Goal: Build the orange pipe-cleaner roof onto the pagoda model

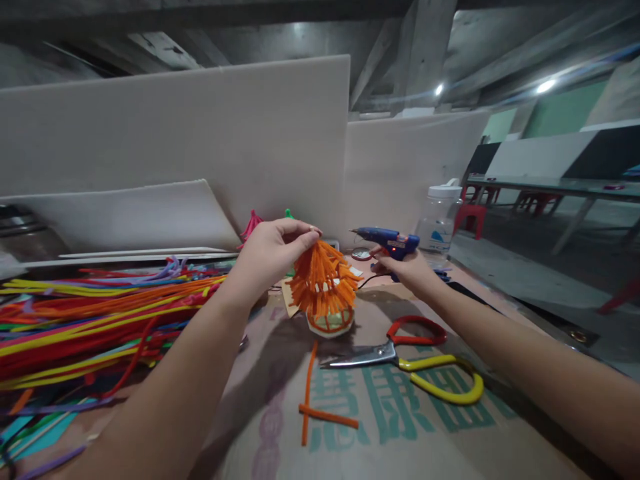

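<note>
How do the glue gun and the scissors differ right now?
The glue gun is mostly blue; the scissors have one red and one yellow handle. The right hand holds the glue gun up; the scissors lie on the cardboard. Both point leftward.

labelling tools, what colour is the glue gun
The glue gun is mostly blue, clearest in the head view.

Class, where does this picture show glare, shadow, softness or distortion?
Head view: ceiling lamps glare at upper right; head view: a soft shadow dims the cardboard beside the left forearm; head view: the far table looks soft, while the orange craft is clearer; head view: the right forearm looks stretched.
</note>
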The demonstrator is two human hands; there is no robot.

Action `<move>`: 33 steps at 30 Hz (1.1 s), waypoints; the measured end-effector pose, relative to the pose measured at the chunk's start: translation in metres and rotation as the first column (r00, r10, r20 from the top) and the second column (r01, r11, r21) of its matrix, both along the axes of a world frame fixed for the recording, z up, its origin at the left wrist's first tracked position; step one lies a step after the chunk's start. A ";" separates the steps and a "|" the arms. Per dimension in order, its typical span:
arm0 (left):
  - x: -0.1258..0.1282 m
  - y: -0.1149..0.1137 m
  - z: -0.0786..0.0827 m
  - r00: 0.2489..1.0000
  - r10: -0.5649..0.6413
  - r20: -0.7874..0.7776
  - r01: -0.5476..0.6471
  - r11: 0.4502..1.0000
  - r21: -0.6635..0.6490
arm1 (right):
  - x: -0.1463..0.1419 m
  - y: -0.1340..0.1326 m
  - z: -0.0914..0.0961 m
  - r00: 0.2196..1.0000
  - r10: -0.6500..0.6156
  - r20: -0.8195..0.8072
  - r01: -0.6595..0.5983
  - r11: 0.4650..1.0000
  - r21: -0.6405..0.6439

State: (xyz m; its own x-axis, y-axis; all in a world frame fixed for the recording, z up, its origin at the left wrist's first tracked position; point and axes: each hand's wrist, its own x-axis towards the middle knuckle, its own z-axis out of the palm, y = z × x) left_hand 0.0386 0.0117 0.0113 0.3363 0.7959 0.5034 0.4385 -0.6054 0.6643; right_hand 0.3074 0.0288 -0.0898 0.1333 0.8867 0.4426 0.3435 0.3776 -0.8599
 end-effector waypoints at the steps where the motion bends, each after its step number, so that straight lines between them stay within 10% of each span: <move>1: 0.000 0.001 -0.001 1.000 0.005 0.010 -0.005 1.000 -0.003 | -0.003 -0.011 0.005 0.999 0.020 -0.029 -0.019 1.000 0.022; 10: 0.007 0.003 -0.007 0.999 0.007 -0.052 -0.010 0.998 -0.054 | -0.021 -0.092 0.004 0.987 0.136 0.091 -0.135 0.991 -0.016; 21: 0.008 -0.008 0.002 0.985 0.009 -0.171 -0.011 1.000 -0.015 | -0.020 -0.099 0.019 0.911 0.142 0.386 -0.205 0.971 0.126; 33: 0.009 -0.025 0.001 0.845 -0.071 -0.530 0.139 0.986 0.091 | -0.024 -0.102 0.019 0.923 0.119 0.365 -0.180 0.974 0.136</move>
